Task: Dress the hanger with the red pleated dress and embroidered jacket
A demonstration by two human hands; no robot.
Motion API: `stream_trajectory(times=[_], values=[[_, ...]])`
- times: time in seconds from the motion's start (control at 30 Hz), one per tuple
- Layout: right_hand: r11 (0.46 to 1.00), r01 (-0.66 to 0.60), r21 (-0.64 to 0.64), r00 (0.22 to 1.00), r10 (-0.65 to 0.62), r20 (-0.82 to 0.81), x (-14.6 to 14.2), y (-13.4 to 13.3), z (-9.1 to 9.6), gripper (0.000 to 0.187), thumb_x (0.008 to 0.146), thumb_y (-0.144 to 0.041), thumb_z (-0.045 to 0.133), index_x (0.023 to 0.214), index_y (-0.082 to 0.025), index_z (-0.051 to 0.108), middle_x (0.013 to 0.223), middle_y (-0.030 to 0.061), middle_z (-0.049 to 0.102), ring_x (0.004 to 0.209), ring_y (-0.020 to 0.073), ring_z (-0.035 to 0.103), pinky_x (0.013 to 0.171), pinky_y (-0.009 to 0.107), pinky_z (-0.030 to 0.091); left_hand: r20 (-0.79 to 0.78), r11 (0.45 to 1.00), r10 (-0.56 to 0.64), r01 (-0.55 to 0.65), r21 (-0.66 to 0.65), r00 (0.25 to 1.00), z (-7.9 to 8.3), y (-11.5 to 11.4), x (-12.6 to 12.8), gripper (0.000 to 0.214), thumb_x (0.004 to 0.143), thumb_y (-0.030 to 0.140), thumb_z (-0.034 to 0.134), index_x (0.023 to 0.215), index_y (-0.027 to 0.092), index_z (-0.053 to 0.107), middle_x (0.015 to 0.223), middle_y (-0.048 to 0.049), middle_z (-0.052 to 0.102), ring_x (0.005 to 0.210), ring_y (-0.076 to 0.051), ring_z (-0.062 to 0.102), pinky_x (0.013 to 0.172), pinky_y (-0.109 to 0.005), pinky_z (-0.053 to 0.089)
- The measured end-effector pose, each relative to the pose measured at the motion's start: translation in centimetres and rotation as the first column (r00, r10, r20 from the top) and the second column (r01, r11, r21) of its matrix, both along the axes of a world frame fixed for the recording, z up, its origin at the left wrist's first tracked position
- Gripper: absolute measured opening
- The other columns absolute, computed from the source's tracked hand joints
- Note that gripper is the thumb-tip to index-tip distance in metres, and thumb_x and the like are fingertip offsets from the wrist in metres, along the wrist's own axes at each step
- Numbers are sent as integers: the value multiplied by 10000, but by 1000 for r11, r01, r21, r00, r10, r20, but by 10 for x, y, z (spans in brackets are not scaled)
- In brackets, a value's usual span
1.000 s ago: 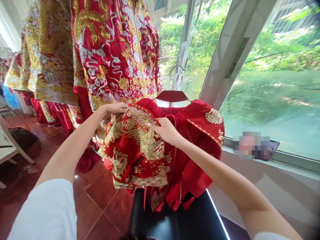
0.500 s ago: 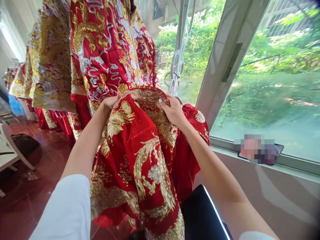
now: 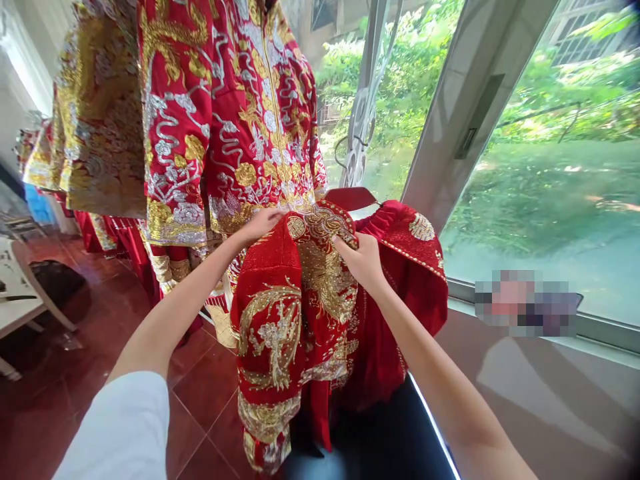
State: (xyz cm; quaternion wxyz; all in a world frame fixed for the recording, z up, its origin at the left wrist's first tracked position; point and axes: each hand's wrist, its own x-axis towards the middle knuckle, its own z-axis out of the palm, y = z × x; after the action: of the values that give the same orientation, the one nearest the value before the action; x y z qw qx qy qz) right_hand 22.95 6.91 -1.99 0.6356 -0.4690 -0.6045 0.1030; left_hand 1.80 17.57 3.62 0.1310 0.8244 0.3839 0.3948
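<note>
A red garment [image 3: 320, 287] with gold and silver embroidery hangs folded from my hands. My right hand [image 3: 363, 260] grips its braided gold edge [image 3: 327, 223], thumb on top and fingers behind. My left hand [image 3: 263, 225] is closed on the upper left of the same garment, its fingertips partly hidden by the cloth. Beside my right hand a gathered red piece [image 3: 415, 280] with a pale round medallion spreads out. Just behind stands a red jacket [image 3: 270, 120] with gold and silver embroidery, hanging upright.
More embroidered garments [image 3: 103, 127] hang in a row at left. A white chair [image 3: 30, 287] stands on the red tiled floor [image 3: 200, 400]. Below the garment is a black surface [image 3: 380, 433] with a bright edge. A window [image 3: 540, 213] with blurred-out items on its sill lies at right.
The garment has moved down and slightly right, and its left side now hangs narrower and folded. My left hand has shifted right and down along it. More of the hanging jacket's lower part shows.
</note>
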Motion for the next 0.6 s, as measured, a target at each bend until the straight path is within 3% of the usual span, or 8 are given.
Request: stream_trajectory(times=[0.1, 0.13, 0.2, 0.27, 0.4, 0.47, 0.53, 0.6], values=[[1000, -13, 7, 998, 14, -64, 1, 4, -3, 408, 774, -407, 562, 545, -217, 284, 509, -58, 253, 496, 71, 209, 476, 255, 150, 126, 979, 96, -70, -192, 987, -11, -35, -33, 658, 954, 595, 148, 997, 148, 629, 1044, -186, 689, 810, -229, 667, 706, -400, 541], [1000, -21, 16, 996, 22, -88, 1, 5, -4, 412, 776, -414, 560, 545, -216, 282, 513, -58, 251, 497, 71, 211, 477, 255, 150, 169, 962, 140, -94, -256, 976, -20, -50, -42, 676, 935, 631, 159, 1040, 156, 628, 1086, -189, 680, 853, -257, 674, 729, -426, 541], [999, -40, 36, 991, 44, -129, -1, 10, -7, 419, 775, -429, 565, 547, -216, 285, 521, -58, 252, 501, 72, 214, 477, 252, 163, 152, 969, 135, -99, -226, 979, -39, -76, -53, 613, 874, 669, 373, 1184, 192, 604, 1237, -159, 637, 1074, -308, 629, 884, -465, 510], [997, -70, 45, 982, 76, -172, -3, 16, -14, 432, 769, -446, 577, 547, -216, 286, 521, -60, 254, 500, 72, 215, 473, 249, 183, 137, 986, 87, -66, -152, 987, -58, -84, -57, 614, 789, 624, 573, 1255, 225, 587, 1310, -110, 609, 1221, -323, 545, 1031, -471, 427], [985, -159, 68, 959, 171, -225, -11, 24, -33, 417, 783, -447, 573, 552, -219, 311, 515, -57, 291, 479, 84, 263, 465, 250, 266, 382, 944, -64, 179, -276, 922, -76, -41, -61, 588, 710, 568, 663, 1175, 208, 652, 1091, -91, 717, 1046, -306, 644, 938, -453, 498], [980, -154, 126, 972, 173, -159, -18, 27, -43, 373, 815, -425, 545, 557, -220, 372, 544, -27, 407, 527, 118, 405, 528, 277, 391, 499, 909, -72, 262, -324, 864, -74, -9, -62, 573, 674, 547, 679, 1128, 198, 668, 959, -92, 738, 900, -272, 680, 832, -424, 537], [974, -92, 207, 995, 96, -9, -26, 30, -51, 311, 852, -391, 504, 591, -221, 492, 674, 31, 571, 764, 189, 581, 741, 360, 499, 453, 879, -79, 276, -388, 888, -62, 15, -60, 458, 708, 516, 636, 1014, 180, 701, 834, -98, 731, 776, -232, 675, 725, -387, 544], [956, -13, 293, 987, -36, 159, -33, 32, -56, 259, 879, -339, 470, 715, -224, 634, 894, 79, 666, 1129, 247, 556, 993, 443, 444, 288, 856, -77, 212, -472, 954, -41, 27, -48, 345, 771, 472, 565, 823, 162, 707, 716, -104, 701, 661, -195, 636, 612, -353, 516]])
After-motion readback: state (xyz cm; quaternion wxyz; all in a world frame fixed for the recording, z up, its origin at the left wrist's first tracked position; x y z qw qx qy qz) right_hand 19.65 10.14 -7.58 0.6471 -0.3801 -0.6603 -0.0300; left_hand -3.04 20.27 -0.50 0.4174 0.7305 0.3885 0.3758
